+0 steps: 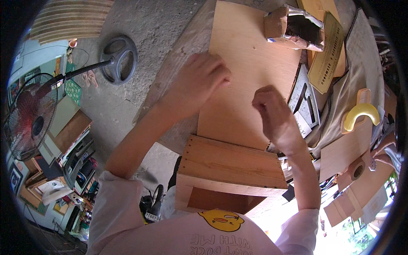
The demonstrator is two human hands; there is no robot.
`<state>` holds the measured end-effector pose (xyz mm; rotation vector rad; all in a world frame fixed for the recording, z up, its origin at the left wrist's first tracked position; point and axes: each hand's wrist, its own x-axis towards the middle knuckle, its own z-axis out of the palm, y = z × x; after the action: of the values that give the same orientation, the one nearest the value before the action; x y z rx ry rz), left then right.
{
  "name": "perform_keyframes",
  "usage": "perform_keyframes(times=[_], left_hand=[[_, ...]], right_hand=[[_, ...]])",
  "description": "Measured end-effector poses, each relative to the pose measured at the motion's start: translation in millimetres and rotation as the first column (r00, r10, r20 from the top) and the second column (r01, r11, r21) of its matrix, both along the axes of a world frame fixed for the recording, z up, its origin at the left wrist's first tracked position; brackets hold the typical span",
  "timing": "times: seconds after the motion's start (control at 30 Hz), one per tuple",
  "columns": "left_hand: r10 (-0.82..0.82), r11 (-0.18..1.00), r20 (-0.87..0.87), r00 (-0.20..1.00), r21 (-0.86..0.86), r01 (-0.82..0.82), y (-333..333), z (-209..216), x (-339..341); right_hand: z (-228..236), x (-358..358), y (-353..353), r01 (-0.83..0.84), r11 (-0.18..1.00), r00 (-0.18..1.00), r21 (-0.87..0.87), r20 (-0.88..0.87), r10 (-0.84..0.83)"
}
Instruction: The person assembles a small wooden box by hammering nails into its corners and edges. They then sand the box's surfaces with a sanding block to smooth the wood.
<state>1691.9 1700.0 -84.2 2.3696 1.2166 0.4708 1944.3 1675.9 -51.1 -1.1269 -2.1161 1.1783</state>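
Observation:
My left hand (pixel 199 81) is above a flat plywood board (pixel 243 46), its fingers curled and pinched together. To its right, my right hand (pixel 275 117) is closed too, fingertips bent in over the board's right side. Whatever either hand might hold is too small or hidden to make out. Close to my body is a wooden box (pixel 231 163) with small nail heads along its edges and a rectangular opening in the side facing me. Both hands are beyond the box, apart from it and from each other.
On the far right of the board sits a torn small carton (pixel 276 26), beside a gold plaque (pixel 326 53). A pale metal plate with dark slots (pixel 305 102) and a yellow curved handle (pixel 361 115) are at the right. A fan (pixel 34 119) stands left, near stacked goods (pixel 78 170).

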Motion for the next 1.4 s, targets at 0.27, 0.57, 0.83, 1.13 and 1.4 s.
perform_keyframes(times=[0.27, 0.57, 0.83, 1.13, 1.4], left_hand=[[0.134, 0.991, 0.082, 0.988, -0.031, -0.132, -5.5, 3.5, -1.5], [0.478, 0.788, -0.04, 0.877, 0.459, -0.409, 37.5, -16.4, -41.3], [0.249, 0.948, 0.103, 0.963, 0.179, -0.264, 21.1, -0.3, -34.4], [0.603, 0.723, -0.168, 0.78, 0.528, -0.446, 36.3, -11.7, -43.3], [0.687, 0.599, 0.198, 0.699, 0.391, -0.699, 52.0, 34.4, -137.8]], right_hand=[[22.0, 27.6, 75.8, 0.555, 0.695, 0.823, 0.457, -0.181, -0.538], [36.3, 26.2, 67.2, 0.37, 0.725, 0.878, 0.581, 0.038, -0.478], [23.7, 28.7, 11.4, 0.215, 0.947, 0.914, 0.238, 0.293, -0.281], [29.9, 27.5, -0.3, 0.108, 0.96, 0.938, 0.257, 0.295, -0.184], [45.7, 47.0, -19.8, 0.237, 0.948, 0.911, 0.214, 0.29, -0.293]])
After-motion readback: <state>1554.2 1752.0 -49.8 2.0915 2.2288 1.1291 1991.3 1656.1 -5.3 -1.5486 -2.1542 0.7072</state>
